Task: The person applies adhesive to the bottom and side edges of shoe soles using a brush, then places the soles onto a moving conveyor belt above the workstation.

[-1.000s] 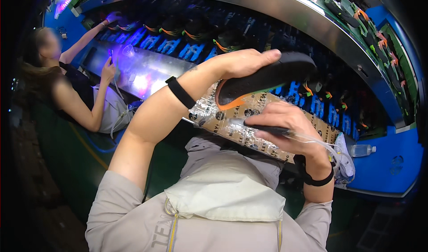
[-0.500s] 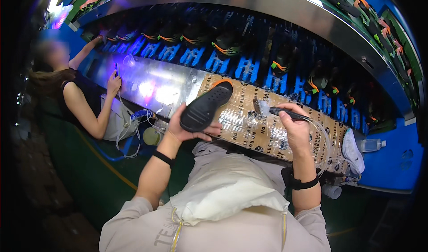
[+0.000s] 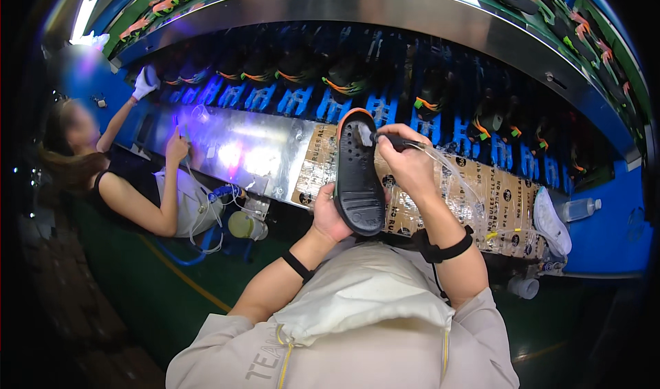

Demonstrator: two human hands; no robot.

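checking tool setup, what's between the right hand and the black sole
A dark-handled brush, gripped by the right hand, reaches over the black sole in the head view.

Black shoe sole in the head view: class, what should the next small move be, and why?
Probably a short stroke of the brush down the black shoe sole toward its lower end: the brush's pale head overlaps the upper, holed part, the right hand holds the brush, and the left hand supports the sole near its lower end, leaving the middle uncovered.
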